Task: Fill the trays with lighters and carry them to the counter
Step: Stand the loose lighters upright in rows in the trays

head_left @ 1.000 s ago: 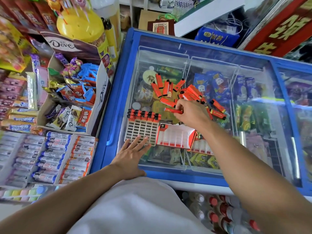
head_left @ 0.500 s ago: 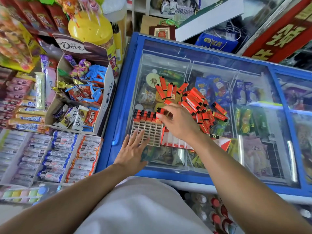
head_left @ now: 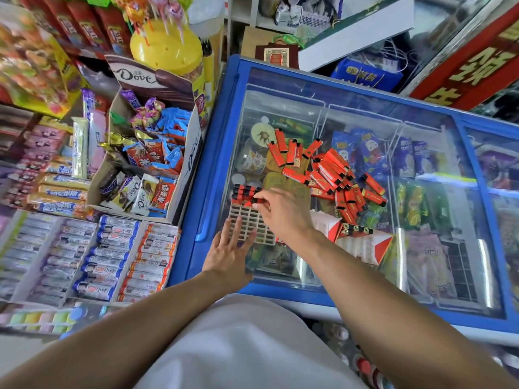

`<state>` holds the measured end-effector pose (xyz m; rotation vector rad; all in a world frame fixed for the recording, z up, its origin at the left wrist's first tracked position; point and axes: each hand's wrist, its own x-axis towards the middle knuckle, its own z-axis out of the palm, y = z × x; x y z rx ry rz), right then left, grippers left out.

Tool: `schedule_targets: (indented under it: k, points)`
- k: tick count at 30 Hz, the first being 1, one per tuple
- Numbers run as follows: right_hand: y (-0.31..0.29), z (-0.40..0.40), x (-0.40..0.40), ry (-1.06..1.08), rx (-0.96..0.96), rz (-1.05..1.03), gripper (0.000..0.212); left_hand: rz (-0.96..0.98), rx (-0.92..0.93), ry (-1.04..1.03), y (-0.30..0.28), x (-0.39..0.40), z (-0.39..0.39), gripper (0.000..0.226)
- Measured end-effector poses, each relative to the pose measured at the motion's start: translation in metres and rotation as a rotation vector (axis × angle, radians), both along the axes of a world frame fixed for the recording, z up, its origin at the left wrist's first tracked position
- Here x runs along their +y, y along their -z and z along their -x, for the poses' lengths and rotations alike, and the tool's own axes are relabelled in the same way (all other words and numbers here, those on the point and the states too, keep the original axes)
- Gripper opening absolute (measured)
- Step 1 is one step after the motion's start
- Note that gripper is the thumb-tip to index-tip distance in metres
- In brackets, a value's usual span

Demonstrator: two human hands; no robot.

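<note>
From the head camera, the right hand [head_left: 283, 213] reached across to the white grid tray [head_left: 254, 228] on the freezer's glass lid [head_left: 365, 113], and its thumb and fingertips pinched one red lighter [head_left: 257, 201] right at the tray's far edge, the black cap poking out past the fingers toward the left. That lighter sat just beside the row of lighters [head_left: 244, 192] already standing in the tray's far slots, touching or nearly touching them; which one could not be made out. The left hand [head_left: 229, 248] lay flat, fingers straight and spread, its fingertips pressing on the tray's near left corner while the palm rested on the glass. Beyond the right hand, a loose heap of red lighters [head_left: 331, 171] sprawled over the lid, well apart from the tray. To the right of the tray, partly under the right forearm, a red-and-white lighter box [head_left: 362, 242] lay on the glass with several lighters showing at its far edge. Left of the freezer stood a Dove chocolate carton [head_left: 191, 153] full of sweets.
</note>
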<state>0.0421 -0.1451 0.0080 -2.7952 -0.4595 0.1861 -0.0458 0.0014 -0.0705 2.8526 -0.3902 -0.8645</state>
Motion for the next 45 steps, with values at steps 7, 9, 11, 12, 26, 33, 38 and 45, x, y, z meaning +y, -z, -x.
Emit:
schedule_targets:
  k: [7,9,11,12,26,33,38,45]
  points:
    - [0.018,0.003,0.009,0.098,-0.091,0.005,0.023,0.007,0.005,-0.009,0.003,0.000,0.000,0.109]
    - [0.019,0.003,0.011,0.119,-0.112,-0.002,0.021,0.022,0.007,-0.016,0.003,0.001,0.000,0.107]
    - [0.019,0.004,0.012,0.126,-0.119,-0.037,0.022,0.059,-0.002,-0.037,0.003,0.002,0.001,0.104]
    - [0.019,0.004,0.012,0.125,-0.124,-0.056,0.022,0.087,-0.018,-0.055,0.003,0.003,0.001,0.101]
    - [0.024,0.007,0.009,0.142,-0.144,-0.086,0.012,0.445,-0.442,-0.218,-0.009,0.007,-0.004,0.080]
    - [0.024,0.007,0.004,0.101,-0.138,-0.079,0.020,0.377,-0.386,-0.241,-0.014,0.011,-0.020,0.101]
    - [0.014,0.007,-0.006,0.103,-0.068,-0.131,0.024,0.312,-0.383,-0.220,-0.014,0.016,-0.030,0.112]
    - [0.017,-0.059,-0.060,0.337,0.021,-0.003,0.026,0.403,-0.376,-0.230,-0.009,0.020,-0.028,0.109]
